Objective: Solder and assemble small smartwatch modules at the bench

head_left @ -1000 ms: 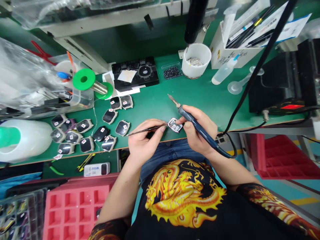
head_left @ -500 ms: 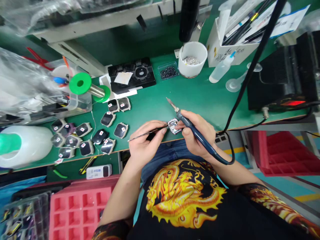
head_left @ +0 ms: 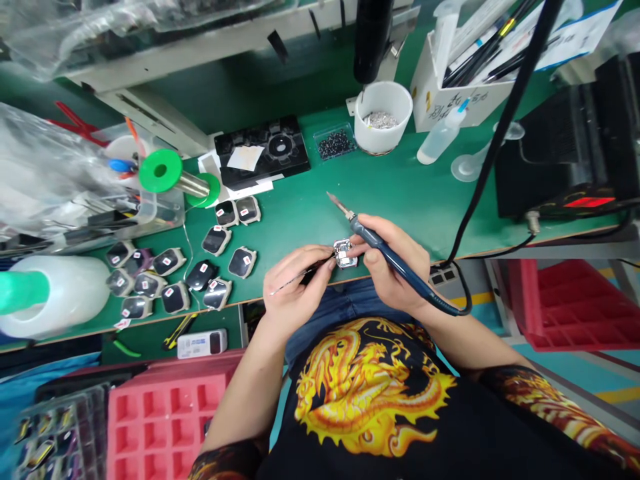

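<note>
Over green matting (head_left: 300,213), left hand (head_left: 295,283) holds steel tweezers (head_left: 300,275) to a metal casing (head_left: 345,254).

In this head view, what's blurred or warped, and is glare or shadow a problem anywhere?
Head view: the clear plastic tray at lower left is blurred; the wide lens bends the green bench mat's edge; light is even, without harsh shadows; the left hand with thin dark tweezers and right hand with dark-blue soldering iron look fairly sharp.
</note>
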Tool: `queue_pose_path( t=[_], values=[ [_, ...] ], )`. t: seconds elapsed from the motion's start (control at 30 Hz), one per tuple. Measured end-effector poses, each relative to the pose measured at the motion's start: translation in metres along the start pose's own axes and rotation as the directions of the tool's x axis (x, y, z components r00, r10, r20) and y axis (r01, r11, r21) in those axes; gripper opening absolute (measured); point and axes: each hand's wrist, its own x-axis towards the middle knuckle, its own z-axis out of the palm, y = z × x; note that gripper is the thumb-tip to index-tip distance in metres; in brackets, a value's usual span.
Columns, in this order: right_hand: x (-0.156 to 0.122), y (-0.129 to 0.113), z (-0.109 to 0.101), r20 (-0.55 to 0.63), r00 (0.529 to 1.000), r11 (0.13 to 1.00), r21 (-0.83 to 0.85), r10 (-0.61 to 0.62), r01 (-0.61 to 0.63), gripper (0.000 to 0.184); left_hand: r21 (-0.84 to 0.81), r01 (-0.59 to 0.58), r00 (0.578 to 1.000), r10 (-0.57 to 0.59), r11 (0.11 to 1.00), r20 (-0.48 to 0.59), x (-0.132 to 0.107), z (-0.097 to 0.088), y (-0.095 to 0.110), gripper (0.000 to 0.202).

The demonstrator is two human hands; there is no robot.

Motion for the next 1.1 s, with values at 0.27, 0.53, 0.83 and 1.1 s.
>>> queue_pose_path(
  t=[0.27, 0.53, 0.83, 1.1],
  values=[
    [-0.0053, 0.0003, -0.001, -0.038, 0.992, 0.988, 0.102, 0.122, -0.118, 0.039, 0.065, -0.016, 0.999, 0.018, 0.998, -0.028, -0.0004, 0.0024, 0.0002, 0.025],
    [-0.0062, 0.0026, -0.0013, -0.052, 0.997, 0.993, 0.107, 0.062, -0.056, 0.039, 0.08, -0.028, 0.999, 0.031, 0.996, -0.034, 0.0006, 0.0045, -0.0007, 0.023],
    [-0.0057, 0.0031, -0.0036, -0.056, 0.998, 0.995, 0.096, 0.043, -0.038, 0.039, 0.08, -0.017, 0.999, 0.02, 0.997, -0.038, 0.0012, 0.0052, 0.0003, 0.026],
    [-0.0063, -0.0015, -0.0024, -0.082, 0.995, 0.998, 0.025, 0.057, -0.055, 0.036, -0.062, 0.113, 0.989, -0.118, 0.992, -0.087, -0.0011, 0.0012, -0.0003, 0.017]
  ],
)
